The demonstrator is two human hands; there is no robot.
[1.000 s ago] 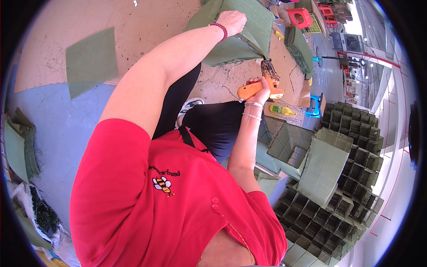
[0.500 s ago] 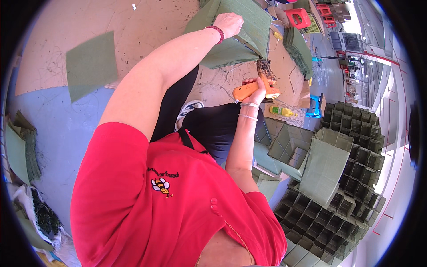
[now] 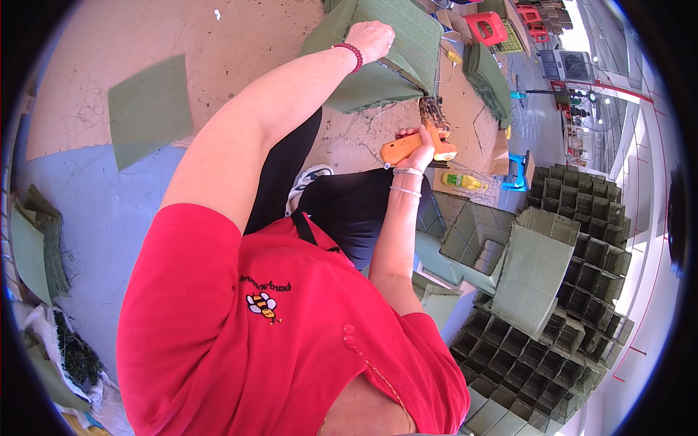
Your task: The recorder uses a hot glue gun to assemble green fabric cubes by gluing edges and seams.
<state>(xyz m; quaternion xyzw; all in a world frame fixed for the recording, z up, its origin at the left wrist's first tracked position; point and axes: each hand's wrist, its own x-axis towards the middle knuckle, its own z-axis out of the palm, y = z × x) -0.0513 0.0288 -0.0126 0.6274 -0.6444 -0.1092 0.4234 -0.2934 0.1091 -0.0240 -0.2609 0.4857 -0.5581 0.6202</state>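
A green fabric-covered box, made of joined panels, stands on the brown work surface ahead of me. My left hand is closed at its upper edge, fingers curled over a panel, though the fingertips are hidden. Lower and to the right, my right hand grips an orange glue gun. The gun's dark, crusted front end points up at the box's lower right corner, touching or very close to it; I cannot tell which.
A loose green sheet lies at the left. Stacked green panels sit right of the box. A yellow-green bottle and a blue stool are to the right, above many green divided boxes. A red stool stands farther off.
My left hand has shifted very slightly to the left on the box edge. The right hand and the glue gun stay where they were.
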